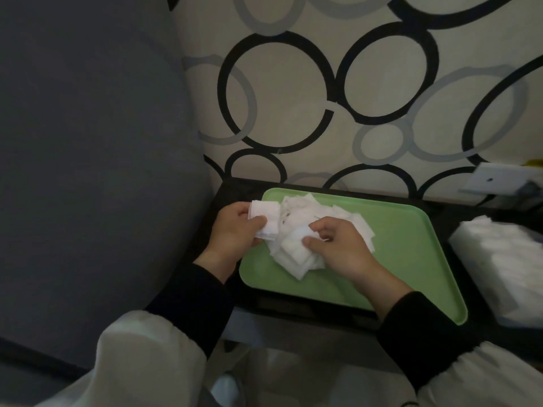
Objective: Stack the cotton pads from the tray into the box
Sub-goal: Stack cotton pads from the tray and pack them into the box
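Patterned wall (pixel 323 83) at the back, black and grey rings on cream, and a big grey upholstered panel (pixel 88 142) filling the left side. Just right of the panel sits a black table (pixel 229 188), pushed up against the wall.

At the table's left edge is the left hand (pixel 235 233), in a black cuff (pixel 191 301) under a white sleeve. Its fingers and thumb are curled tight round a small stack of pads (pixel 266 220), held at the far left corner of the green tray (pixel 396 259).

The tray lies flat on the table. On its left half there's a loose heap of cotton pads (pixel 299 211), white squares lying every which way and overlapping.

The right hand (pixel 340 245) is down on the near side of that heap, its thumb and fingertips pinched on one pad (pixel 293 245) at the top of the pile. The two hands are near each other but not touching.

The right half of the tray is bare green.

Past the tray's right edge is the box (pixel 499 268), also on the table, with layered white pads showing inside. Whether it has a lid is hard to tell in this dim light.

Far right, on the wall above the box, is a white socket plate (pixel 493 179).
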`<action>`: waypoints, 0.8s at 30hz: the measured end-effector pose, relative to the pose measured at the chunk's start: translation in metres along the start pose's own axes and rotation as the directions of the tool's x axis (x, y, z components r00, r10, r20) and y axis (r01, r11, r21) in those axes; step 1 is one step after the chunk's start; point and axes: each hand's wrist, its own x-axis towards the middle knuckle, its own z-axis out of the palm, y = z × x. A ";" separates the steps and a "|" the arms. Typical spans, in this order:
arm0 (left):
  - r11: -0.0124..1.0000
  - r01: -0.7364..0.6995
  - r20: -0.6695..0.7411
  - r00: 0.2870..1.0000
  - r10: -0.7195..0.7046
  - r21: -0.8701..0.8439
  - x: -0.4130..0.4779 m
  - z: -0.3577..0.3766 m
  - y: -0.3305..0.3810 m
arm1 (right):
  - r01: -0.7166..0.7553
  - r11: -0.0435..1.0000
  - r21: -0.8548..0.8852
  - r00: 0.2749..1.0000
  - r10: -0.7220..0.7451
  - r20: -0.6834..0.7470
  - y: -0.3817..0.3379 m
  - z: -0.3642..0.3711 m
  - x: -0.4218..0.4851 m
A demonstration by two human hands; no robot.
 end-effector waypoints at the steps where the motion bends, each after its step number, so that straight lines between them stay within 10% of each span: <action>1: 1.000 0.012 0.018 1.000 -0.012 0.026 -0.001 0.001 -0.001 | -0.009 0.999 0.049 1.000 0.009 -0.003 0.001 -0.004 0.000; 8: 0.989 0.027 0.172 0.984 -0.052 0.146 -0.012 0.016 -0.001 | -0.046 0.932 0.359 0.997 0.023 0.070 -0.010 -0.031 -0.001; 24: 0.997 0.082 0.389 0.918 -0.080 0.010 -0.026 0.026 0.011 | -0.041 0.933 0.356 0.999 0.047 -0.008 -0.007 -0.031 0.001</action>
